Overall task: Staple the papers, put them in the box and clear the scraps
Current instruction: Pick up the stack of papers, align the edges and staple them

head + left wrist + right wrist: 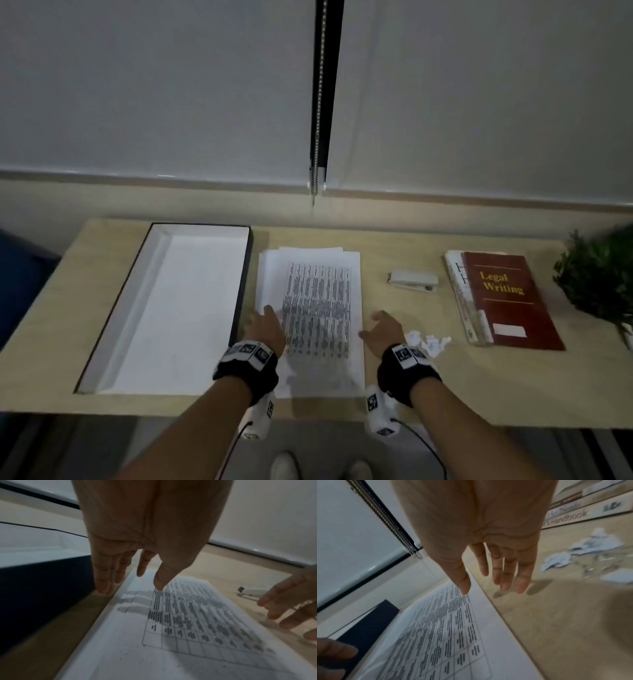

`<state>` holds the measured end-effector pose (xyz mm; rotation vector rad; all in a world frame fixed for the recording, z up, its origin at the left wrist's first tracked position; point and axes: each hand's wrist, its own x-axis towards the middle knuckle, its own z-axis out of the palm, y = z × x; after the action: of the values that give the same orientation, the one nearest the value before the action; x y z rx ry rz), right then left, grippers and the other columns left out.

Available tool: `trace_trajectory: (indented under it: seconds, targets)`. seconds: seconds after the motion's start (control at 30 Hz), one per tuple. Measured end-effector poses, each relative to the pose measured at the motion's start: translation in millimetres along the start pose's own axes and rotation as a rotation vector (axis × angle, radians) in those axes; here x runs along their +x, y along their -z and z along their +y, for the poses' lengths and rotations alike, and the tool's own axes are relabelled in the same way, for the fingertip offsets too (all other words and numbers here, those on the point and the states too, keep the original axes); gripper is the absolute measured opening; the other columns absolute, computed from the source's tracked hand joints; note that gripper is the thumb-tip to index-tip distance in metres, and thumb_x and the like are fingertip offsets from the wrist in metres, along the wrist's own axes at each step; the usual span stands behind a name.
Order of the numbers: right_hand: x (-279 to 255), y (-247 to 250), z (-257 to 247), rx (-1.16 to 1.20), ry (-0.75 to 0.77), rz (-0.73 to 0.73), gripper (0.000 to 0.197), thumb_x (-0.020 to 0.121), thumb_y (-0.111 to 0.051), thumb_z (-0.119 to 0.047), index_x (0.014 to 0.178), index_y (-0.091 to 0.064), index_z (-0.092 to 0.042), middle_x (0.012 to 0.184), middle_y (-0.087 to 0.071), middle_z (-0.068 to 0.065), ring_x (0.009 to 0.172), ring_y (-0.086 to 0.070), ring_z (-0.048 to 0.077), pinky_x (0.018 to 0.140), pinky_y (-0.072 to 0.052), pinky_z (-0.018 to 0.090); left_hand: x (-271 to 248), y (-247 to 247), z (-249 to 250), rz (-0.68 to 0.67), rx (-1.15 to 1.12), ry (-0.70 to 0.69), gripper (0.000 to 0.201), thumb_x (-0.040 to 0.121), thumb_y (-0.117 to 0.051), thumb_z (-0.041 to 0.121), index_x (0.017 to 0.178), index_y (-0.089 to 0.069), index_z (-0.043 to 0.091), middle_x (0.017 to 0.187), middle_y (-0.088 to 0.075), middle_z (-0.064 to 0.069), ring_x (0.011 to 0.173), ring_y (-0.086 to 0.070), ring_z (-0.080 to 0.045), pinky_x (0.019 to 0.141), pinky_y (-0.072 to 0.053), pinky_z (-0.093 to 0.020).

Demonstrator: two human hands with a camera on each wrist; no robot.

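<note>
A loose stack of printed papers (318, 308) lies in the middle of the wooden desk (411, 387), its sheets slightly fanned at the far end. My left hand (265, 327) hovers open over the stack's left edge, fingers straight (102, 582), holding nothing. My right hand (382, 329) hovers open at the stack's right edge, thumb above the paper (464, 586). A white stapler (412, 281) lies on the desk right of the papers. Crumpled white paper scraps (428, 342) sit just right of my right hand. An open box (171, 308) with a white inside stands left of the papers.
Two books (507, 301), the top one dark red, lie at the right. A green plant (603, 277) stands at the far right edge. Closed roller blinds with a bead chain (318, 102) hang behind the desk.
</note>
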<state>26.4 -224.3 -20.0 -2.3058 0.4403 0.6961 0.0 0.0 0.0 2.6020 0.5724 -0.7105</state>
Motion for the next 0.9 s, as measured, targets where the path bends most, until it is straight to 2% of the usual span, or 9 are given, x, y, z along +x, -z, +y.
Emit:
trace_trajectory:
  seconds: [0.03, 0.1, 0.23, 0.37, 0.5, 0.63, 0.7, 0.8, 0.9]
  targets:
    - [7.2, -4.9, -4.4, -0.002, -0.015, 0.014, 0.064, 0.085, -0.066, -0.023, 0.139, -0.037, -0.004, 0.142, -0.043, 0.017, 0.128, -0.046, 0.03, 0.106, -0.04, 0.033, 4.7, -1.9, 0.5, 0.0, 0.005, 0.038, 0.047, 0.092, -0.047, 0.01, 0.135, -0.029, 0.004, 0.138, -0.038, -0.024, 0.123, -0.046, -0.038, 0.096, -0.046, -0.043]
    - [15.5, -12.2, -13.0, -0.004, -0.07, 0.058, 0.073, 0.08, -0.071, -0.028, 0.138, -0.035, -0.003, 0.141, -0.039, 0.018, 0.127, -0.046, 0.034, 0.105, -0.043, 0.039, 12.8, -6.8, 0.3, 0.001, -0.021, 0.101, 0.057, 0.092, -0.048, 0.009, 0.142, -0.022, 0.002, 0.142, -0.034, -0.026, 0.128, -0.041, -0.042, 0.101, -0.044, -0.048]
    - [22.0, -26.6, -19.5, -0.073, -0.123, 0.09, 0.081, 0.072, -0.079, -0.029, 0.135, -0.035, -0.003, 0.137, -0.039, 0.018, 0.124, -0.047, 0.037, 0.102, -0.045, 0.043, 26.1, -15.6, -1.3, -0.015, -0.023, 0.169, 0.076, 0.089, -0.059, 0.014, 0.147, -0.011, 0.004, 0.147, -0.026, -0.028, 0.132, -0.036, -0.043, 0.104, -0.04, -0.051]
    - [25.4, -32.5, -15.7, -0.083, -0.134, 0.104, 0.08, 0.071, -0.08, -0.022, 0.134, -0.033, -0.004, 0.136, -0.04, 0.018, 0.122, -0.048, 0.038, 0.102, -0.046, 0.045, 33.9, -17.9, -4.7, 0.018, -0.108, 0.206, 0.073, 0.087, -0.063, 0.013, 0.142, -0.017, -0.001, 0.141, -0.035, -0.028, 0.124, -0.047, -0.042, 0.1, -0.044, -0.047]
    - [25.8, -29.5, -14.4, -0.062, -0.127, 0.109, 0.083, 0.07, -0.081, -0.023, 0.135, -0.033, -0.003, 0.136, -0.041, 0.019, 0.122, -0.05, 0.038, 0.1, -0.047, 0.044, 38.7, -16.1, -8.6, -0.041, -0.175, 0.175, 0.066, 0.092, -0.05, 0.008, 0.142, -0.012, -0.01, 0.144, -0.039, -0.026, 0.129, -0.047, -0.036, 0.102, -0.044, -0.038]
    - [23.8, -27.5, -12.2, -0.069, -0.101, 0.118, 0.081, 0.069, -0.083, -0.025, 0.131, -0.036, -0.004, 0.133, -0.045, 0.018, 0.119, -0.051, 0.036, 0.1, -0.047, 0.043, 44.5, -9.2, -12.7, -0.038, -0.281, 0.225, 0.039, 0.084, -0.055, 0.004, 0.121, -0.047, -0.006, 0.125, -0.057, -0.024, 0.11, -0.06, -0.037, 0.089, -0.054, -0.039]
    - [23.1, -28.0, -11.6, -0.07, -0.088, 0.122, 0.08, 0.07, -0.082, -0.025, 0.131, -0.035, -0.004, 0.132, -0.045, 0.018, 0.119, -0.052, 0.036, 0.098, -0.047, 0.043, 43.3, -8.3, -11.0, -0.009, -0.311, 0.221, 0.036, 0.082, -0.057, 0.004, 0.116, -0.052, -0.005, 0.124, -0.055, -0.025, 0.106, -0.06, -0.039, 0.089, -0.055, -0.041]
    - [22.2, -29.4, -11.8, -0.077, -0.073, 0.144, 0.08, 0.071, -0.082, -0.025, 0.132, -0.035, -0.004, 0.132, -0.045, 0.018, 0.119, -0.053, 0.036, 0.098, -0.047, 0.042, 39.5, -8.6, -5.6, 0.042, -0.382, 0.224, 0.049, 0.081, -0.056, -0.001, 0.127, -0.037, -0.002, 0.134, -0.04, -0.027, 0.11, -0.055, -0.043, 0.089, -0.051, -0.041]
    - [22.6, -30.5, -9.6, -0.083, -0.059, 0.151, 0.08, 0.071, -0.081, -0.026, 0.133, -0.035, -0.005, 0.132, -0.045, 0.018, 0.118, -0.053, 0.035, 0.097, -0.048, 0.041, 43.0, -8.7, -3.5, 0.047, -0.536, 0.242, 0.058, 0.081, -0.059, 0.0, 0.13, -0.028, -0.001, 0.132, -0.044, -0.027, 0.109, -0.057, -0.042, 0.086, -0.052, -0.04]
